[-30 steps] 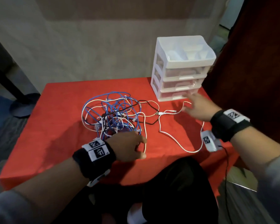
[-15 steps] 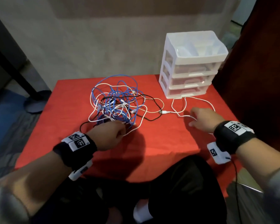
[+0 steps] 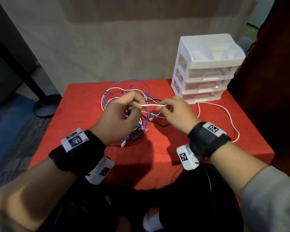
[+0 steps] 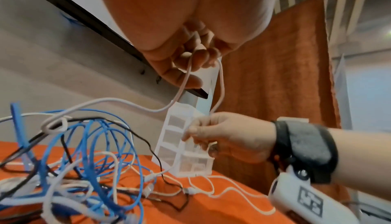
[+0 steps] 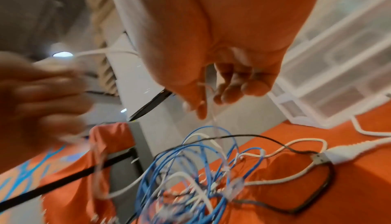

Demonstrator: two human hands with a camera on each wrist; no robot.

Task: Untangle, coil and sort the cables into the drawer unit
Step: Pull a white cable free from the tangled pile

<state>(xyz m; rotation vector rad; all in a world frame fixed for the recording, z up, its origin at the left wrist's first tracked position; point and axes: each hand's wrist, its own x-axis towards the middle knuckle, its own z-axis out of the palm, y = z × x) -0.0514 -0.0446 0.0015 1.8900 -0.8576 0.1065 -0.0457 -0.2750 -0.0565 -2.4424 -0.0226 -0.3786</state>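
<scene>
Your left hand (image 3: pixel 120 117) and right hand (image 3: pixel 177 114) hold a short stretch of white cable (image 3: pixel 153 106) taut between them, fingers pinched on it, above the cable tangle (image 3: pixel 132 114) mid-table (image 3: pixel 157 148). The drawer unit (image 3: pixel 206 67) stands at two o'clock.

Left hand (image 5: pixel 40 97) is motion-blurred in the right wrist view.
</scene>
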